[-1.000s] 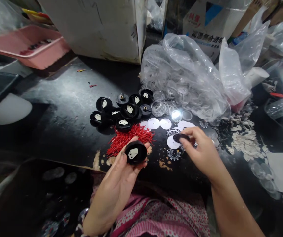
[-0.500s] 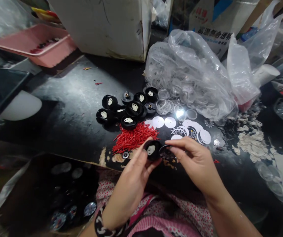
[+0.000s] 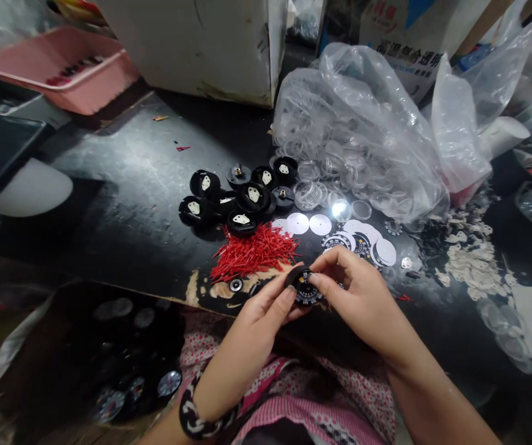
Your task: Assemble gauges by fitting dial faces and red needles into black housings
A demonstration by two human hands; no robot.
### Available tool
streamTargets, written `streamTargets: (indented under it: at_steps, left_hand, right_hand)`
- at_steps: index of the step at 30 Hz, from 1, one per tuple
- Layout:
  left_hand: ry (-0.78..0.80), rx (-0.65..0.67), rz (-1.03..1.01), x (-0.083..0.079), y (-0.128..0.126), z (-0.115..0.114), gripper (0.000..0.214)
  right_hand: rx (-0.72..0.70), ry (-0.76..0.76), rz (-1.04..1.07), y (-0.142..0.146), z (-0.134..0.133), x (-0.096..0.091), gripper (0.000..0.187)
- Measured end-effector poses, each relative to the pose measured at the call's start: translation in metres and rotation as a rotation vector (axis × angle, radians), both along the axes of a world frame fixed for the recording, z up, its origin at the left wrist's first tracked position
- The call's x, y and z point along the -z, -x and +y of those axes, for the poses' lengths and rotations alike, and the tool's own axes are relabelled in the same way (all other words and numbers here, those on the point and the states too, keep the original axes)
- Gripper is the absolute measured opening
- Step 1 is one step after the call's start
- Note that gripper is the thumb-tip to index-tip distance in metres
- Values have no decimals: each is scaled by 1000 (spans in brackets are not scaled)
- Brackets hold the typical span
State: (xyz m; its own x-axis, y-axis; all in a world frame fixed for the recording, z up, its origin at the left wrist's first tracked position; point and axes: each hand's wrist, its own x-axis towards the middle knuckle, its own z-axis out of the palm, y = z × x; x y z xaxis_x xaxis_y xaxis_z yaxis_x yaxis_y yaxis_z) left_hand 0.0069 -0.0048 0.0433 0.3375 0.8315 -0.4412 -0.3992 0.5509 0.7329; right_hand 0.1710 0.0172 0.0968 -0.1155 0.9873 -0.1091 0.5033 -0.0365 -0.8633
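My left hand (image 3: 266, 309) and my right hand (image 3: 356, 293) meet at the table's near edge, both closed round one small black round housing (image 3: 304, 285) with a printed dial disc pressed against it. Behind them lies a pile of red pointer needles (image 3: 254, 252). Further back sits a cluster of black housings (image 3: 240, 201) with white inserts. Loose dial discs (image 3: 363, 241), white and printed, lie to the right of the needles.
A clear plastic bag of transparent lenses (image 3: 354, 136) fills the back right. A pink tray (image 3: 57, 65) and a white box (image 3: 201, 43) stand at the back. Small white metal pieces (image 3: 467, 259) are scattered right. A dark bin (image 3: 122, 346) with finished parts sits lower left.
My right hand brought a dial disc from the table to the housing in my left hand. Both hands came together and the housing turned face-down toward the disc.
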Motion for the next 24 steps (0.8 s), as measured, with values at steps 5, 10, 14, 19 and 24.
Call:
streamTargets:
  at_steps: [5,10,14,19,24]
  left_hand:
    - [-11,6,-16,-1,-4,-3,32]
    - [-37,21,137,0,0,-6,31]
    - [-42,-37,245,5,13,-11,32]
    - [56,-313,115,0,21,-9,31]
    - [74,-446,-14,-10,16,-3,24]
  right_hand:
    - [30,10,-54,1,-2,4,7]
    - [-88,75,-59,0,-16,4,22]
    - [-181,65,-56,3,-10,4,21]
    - [-219,-168,-597,23,24,17,13]
    - [-273,-241,-850,37,38,28,15]
